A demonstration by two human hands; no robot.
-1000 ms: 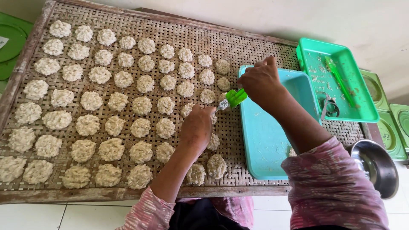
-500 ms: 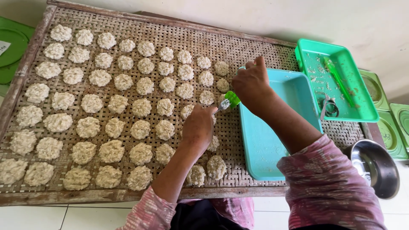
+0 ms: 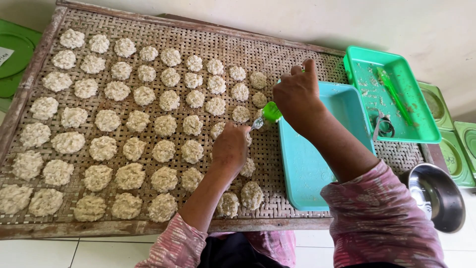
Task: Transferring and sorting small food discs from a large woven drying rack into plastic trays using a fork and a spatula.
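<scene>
Just right of the frame's centre, the right hand (image 3: pixel 297 94) closes around the green handle of a small utensil (image 3: pixel 267 114), whose metal tip points down and left toward the left hand (image 3: pixel 230 149). The left hand rests knuckles-up on the woven mat, fingers curled over a spot among the patties; whether it holds anything underneath I cannot tell.

Around both hands, pale lumpy rice patties (image 3: pixel 163 126) lie in rough rows on a woven bamboo tray (image 3: pixel 277 54) with a worn wooden frame, filling the left and middle of the frame. They sit close together but mostly apart.

Just right of the hands, a light blue rectangular plastic tray (image 3: pixel 307 168) lies on the mat's right edge, under the right forearm. Further toward the upper right, a green rectangular tray (image 3: pixel 421 119) holds scattered crumbs, a green stick-like tool and a small metal clip.

At the lower right a steel bowl (image 3: pixel 441 198) stands beside the pink patterned sleeve. Green square lids (image 3: pixel 453 154) lie at the right edge, and a round green lid (image 3: pixel 17 49) bearing a white label sits at the upper left.
</scene>
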